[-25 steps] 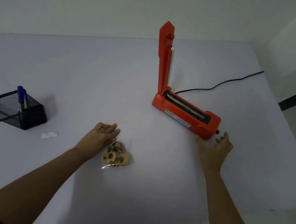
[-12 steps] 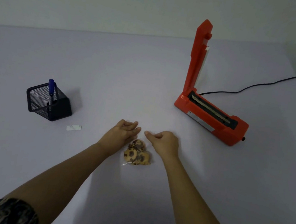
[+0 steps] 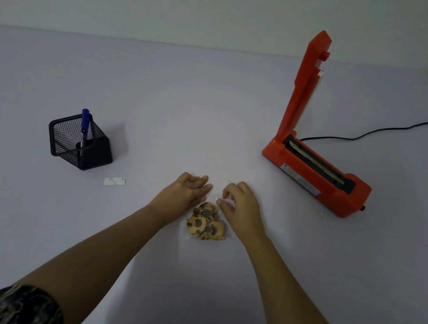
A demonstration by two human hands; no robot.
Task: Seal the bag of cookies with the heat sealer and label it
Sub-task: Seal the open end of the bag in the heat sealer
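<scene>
Cookie bag [image 3: 206, 224] on bench [image 3: 161, 100]. L hand [image 3: 190, 190] grip spread, flat on bag top; R hand [image 3: 241, 205] grip pinching it. Heat sealer [image 3: 315, 172] well right of bag, arm up.

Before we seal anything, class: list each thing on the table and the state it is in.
sealer: arm raised, open.
bag: lying on table, outside sealer.
label: loose on table.
pen: upright in holder.
left hand: fingers straight, on bag top.
right hand: fingers curled on bag top.

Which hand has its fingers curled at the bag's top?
The right hand, fingers curled on the clear top of the bag of cookies; the left hand keeps its fingers straight.
</scene>
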